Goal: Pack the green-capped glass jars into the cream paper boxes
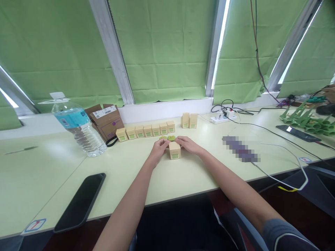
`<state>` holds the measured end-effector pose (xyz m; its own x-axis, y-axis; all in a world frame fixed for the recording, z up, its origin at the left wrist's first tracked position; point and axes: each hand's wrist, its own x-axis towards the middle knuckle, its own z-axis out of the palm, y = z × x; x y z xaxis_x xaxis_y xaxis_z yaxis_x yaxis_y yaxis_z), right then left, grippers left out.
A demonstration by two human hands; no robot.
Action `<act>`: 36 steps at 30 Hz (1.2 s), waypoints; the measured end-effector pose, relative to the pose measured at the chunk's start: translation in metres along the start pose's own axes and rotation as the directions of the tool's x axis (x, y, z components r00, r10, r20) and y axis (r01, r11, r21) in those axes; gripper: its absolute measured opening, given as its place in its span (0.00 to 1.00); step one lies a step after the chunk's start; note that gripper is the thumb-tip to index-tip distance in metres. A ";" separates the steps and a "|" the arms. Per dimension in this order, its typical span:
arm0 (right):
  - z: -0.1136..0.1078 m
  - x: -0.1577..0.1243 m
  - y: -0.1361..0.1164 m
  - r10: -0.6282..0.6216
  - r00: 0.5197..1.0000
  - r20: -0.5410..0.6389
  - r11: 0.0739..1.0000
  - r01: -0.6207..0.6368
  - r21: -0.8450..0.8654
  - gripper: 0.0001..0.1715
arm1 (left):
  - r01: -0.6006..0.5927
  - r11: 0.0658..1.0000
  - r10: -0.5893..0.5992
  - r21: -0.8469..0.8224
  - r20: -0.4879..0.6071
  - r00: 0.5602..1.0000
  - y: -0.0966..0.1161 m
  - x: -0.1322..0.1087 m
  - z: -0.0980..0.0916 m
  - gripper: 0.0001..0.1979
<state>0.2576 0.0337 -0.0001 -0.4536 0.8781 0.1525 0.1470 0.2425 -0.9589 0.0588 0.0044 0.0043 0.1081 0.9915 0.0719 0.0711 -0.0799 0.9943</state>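
A small tan cardboard box (174, 150) with a green label stands on the table between my hands. At its left rear edge, my left hand (159, 149) has its fingers closed on it. My right hand (187, 144) pinches it from the right rear side; the fingertips of both hands are partly hidden. Just behind the box lie two green round pieces (171, 138), one of them partly covered by my left fingers. Farther back runs a row of several similar tan boxes (148, 131). Two more tan boxes (193, 121) stand upright to the right of that row.
A large water bottle (82, 129) and an opened brown carton (108, 123) stand at left. A black phone (81, 202) lies near the front edge. At right are a power strip (223, 119), cables, another phone (298, 133) and a pile of green pieces (311, 120).
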 end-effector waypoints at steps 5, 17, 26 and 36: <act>-0.003 -0.007 -0.010 -0.150 0.987 0.058 0.976 0.157 -0.148 0.26 | -0.023 1.000 0.023 -0.004 -0.010 1.000 0.001 -0.001 0.001 0.17; -0.015 -0.012 -0.020 -0.195 0.979 -0.061 0.976 0.188 -0.113 0.33 | -0.089 0.996 0.089 0.014 -0.087 0.992 -0.001 0.002 -0.001 0.19; -0.061 0.033 -0.020 -0.185 0.890 -0.416 0.980 0.133 -0.150 0.36 | -0.085 0.995 0.086 0.056 -0.021 0.996 -0.008 0.005 0.003 0.16; -0.062 0.096 0.016 -0.141 0.912 -0.385 0.854 -0.085 -0.513 0.32 | -0.087 0.989 0.088 0.123 -0.003 0.996 -0.014 0.005 0.002 0.11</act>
<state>0.2715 0.1473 0.0140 -0.0961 0.9257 0.3659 0.6153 0.3442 -0.7092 0.0607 0.0105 -0.0094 0.1108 0.9809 0.1596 0.1826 -0.1779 0.9670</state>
